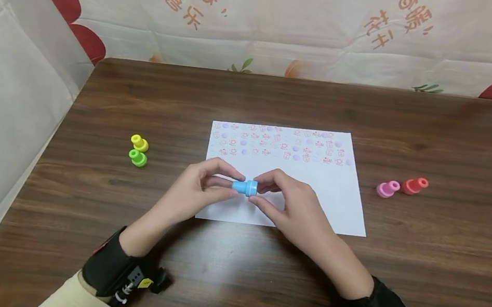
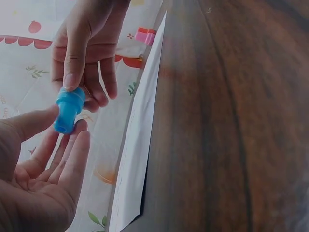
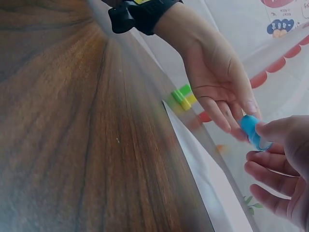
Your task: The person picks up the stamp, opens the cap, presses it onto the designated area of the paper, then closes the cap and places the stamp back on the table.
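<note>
"Where is the small light-blue, plastic-looking peg with one wider round end (image 1: 246,187)?"

"Between both hands, held sideways above the white rectangular paper sheet (image 1: 320,195). The left hand (image 1: 199,189) pinches its narrow stem between thumb and finger."

"And the right hand (image 1: 298,209)?"

"It grips the wider end the same way."

"What's on the sheet?"

"Rows of tiny red and purple printed marks (image 1: 280,143) across its far part."

"Anything beside it?"

"Left, a yellow peg (image 1: 140,143) just beyond a bright-green one (image 1: 138,158); right, a pink peg (image 1: 388,188) next to a red one (image 1: 414,185). All stand on the dark-brown wood-grain table (image 1: 75,224)."
</note>
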The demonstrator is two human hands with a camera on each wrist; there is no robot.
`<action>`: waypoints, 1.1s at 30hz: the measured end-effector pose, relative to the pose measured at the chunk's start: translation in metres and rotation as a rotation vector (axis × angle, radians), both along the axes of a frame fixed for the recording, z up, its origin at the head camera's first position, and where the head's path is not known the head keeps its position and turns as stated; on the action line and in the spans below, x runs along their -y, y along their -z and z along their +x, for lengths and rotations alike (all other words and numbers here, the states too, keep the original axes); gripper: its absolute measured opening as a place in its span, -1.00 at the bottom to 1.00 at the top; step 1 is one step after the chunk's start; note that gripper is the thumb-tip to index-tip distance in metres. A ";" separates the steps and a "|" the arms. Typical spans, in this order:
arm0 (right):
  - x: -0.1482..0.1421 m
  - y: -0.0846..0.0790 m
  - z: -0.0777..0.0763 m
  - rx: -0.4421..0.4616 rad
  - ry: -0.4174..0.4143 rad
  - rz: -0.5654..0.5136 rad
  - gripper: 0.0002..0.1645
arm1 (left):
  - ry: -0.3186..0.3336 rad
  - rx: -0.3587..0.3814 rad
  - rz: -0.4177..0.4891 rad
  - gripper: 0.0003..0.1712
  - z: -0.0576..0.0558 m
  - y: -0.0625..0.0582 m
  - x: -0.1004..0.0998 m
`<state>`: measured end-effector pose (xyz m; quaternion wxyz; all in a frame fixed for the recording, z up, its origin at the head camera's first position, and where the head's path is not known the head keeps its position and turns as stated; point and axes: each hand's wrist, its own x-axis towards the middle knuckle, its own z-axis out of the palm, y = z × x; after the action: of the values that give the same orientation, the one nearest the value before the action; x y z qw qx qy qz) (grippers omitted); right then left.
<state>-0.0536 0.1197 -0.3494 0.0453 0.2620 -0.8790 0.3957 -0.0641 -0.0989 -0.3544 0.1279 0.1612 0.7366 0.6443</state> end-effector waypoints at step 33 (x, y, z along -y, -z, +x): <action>-0.041 -0.012 -0.001 -0.043 0.136 -0.086 -0.70 | -0.129 -0.008 -0.066 -0.74 -0.015 -0.025 0.026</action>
<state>-0.0541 0.1603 -0.3378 0.1022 0.2078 -0.8758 0.4236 -0.0786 -0.1244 -0.3297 0.0887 0.1117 0.7668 0.6258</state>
